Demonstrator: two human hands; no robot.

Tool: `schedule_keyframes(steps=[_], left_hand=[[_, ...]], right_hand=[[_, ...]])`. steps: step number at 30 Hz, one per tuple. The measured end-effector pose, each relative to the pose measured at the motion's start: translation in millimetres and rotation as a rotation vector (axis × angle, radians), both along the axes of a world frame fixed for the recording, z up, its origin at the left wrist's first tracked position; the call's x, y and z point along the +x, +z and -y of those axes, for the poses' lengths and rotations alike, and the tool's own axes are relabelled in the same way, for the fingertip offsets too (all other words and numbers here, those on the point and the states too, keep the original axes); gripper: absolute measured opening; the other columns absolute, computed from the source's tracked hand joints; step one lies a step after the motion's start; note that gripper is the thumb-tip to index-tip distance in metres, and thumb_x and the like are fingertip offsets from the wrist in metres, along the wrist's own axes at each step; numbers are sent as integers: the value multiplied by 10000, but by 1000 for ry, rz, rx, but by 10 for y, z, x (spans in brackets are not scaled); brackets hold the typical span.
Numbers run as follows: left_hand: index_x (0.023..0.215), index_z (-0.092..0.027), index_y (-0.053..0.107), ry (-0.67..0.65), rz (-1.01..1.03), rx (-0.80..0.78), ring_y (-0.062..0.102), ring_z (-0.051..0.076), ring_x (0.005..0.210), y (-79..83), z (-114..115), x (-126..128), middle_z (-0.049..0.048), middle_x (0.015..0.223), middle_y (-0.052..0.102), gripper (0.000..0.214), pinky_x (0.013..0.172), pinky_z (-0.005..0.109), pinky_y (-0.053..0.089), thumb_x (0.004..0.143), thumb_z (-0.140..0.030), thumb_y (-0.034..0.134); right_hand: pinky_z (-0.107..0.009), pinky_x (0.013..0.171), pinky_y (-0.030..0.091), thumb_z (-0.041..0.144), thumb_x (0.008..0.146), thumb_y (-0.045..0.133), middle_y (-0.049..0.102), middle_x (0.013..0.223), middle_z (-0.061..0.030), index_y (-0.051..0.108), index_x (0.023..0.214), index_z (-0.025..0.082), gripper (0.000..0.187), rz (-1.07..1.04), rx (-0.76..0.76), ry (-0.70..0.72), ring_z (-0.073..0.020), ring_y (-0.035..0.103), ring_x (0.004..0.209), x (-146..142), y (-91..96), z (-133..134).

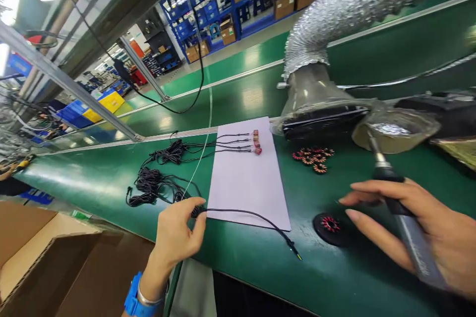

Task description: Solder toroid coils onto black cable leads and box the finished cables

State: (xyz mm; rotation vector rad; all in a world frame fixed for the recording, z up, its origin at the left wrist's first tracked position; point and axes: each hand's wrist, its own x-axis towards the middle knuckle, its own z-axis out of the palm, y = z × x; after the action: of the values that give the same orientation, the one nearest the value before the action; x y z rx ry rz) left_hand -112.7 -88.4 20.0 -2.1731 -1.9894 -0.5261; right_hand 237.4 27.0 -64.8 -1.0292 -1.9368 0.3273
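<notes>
My left hand pinches a black cable between thumb and fingers at the front edge of a white sheet. The cable's free end, with a thin yellowish tip, points down toward the right over the green bench. My right hand holds a soldering iron in its palm, tip up and away, with thumb and forefinger apart. Left of those fingers, a red-and-copper wound ring coil sits in a round black holder. On the sheet lie several cables joined to ring coils.
Loose ring coils lie right of the sheet. Behind them stands a fume hood on a silver duct, beside a soldering-iron stand. Coiled cables lie left. A thin pale wire hangs down near my left hand. A cardboard box is lower left.
</notes>
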Motion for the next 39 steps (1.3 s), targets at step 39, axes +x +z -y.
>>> schedule_keyframes(steps=[39], left_hand=[[931, -190, 573, -479, 560, -291, 573, 147, 691, -352, -803, 1342, 32, 759, 610, 206, 632, 262, 446, 993, -209, 378]], right_hand=[[-269, 668, 563, 105, 847, 570, 611, 866, -11, 438, 1162, 238, 367, -447, -282, 301, -131, 626, 727, -432, 335, 121]])
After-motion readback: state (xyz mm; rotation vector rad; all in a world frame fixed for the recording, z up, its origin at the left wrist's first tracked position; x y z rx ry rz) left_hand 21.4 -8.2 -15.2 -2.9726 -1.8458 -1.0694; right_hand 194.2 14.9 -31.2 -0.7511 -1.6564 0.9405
